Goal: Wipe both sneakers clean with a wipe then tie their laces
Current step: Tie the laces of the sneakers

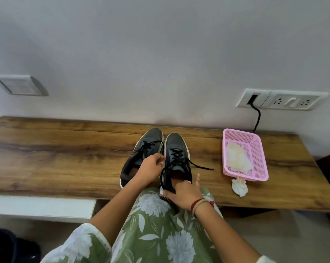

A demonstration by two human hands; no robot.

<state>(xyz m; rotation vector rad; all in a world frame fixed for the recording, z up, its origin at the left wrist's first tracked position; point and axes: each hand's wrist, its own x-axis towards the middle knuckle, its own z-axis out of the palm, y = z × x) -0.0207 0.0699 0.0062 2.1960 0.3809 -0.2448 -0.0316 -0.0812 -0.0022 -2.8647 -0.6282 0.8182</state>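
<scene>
1. A green floral dress [156, 234] is seen nearest the camera, with both forearms reaching forward over it.
2. The right hand [183, 192] is held at the near edge of the table [65, 158]. A black lace [165, 179] is pinched between its fingertips, and one finger is stuck up apart from the rest. A ring and thread bracelets are worn on this hand and wrist.
3. The lace is looped up from the right hand's pinch toward the left hand [150, 168].
4. The left hand is curled, knuckles up, over the gap between the two shoes. Lace is gripped in its fingertips; which shoe that strand belongs to cannot be told.
5. Both dark sneakers are stood side by side on the wooden table, toes toward the wall [160, 54]: left-side sneaker [150, 137] and right-side sneaker [175, 141], just beside each other. Neither is seen tied.
6. A loose lace end [202, 166] is trailed from the right-side sneaker onto the table, toward the right.
7. A crumpled wipe [240, 187] is laid on the table, touching the near end of a pink basket [262, 154].
8. The basket is set well right of the shoes, with white wipes [238, 158] inside.
9. On the wall, a socket panel [285, 100] is mounted above the basket with a black cable [258, 118] plugged in; a switch plate [22, 85] is mounted far left.
</scene>
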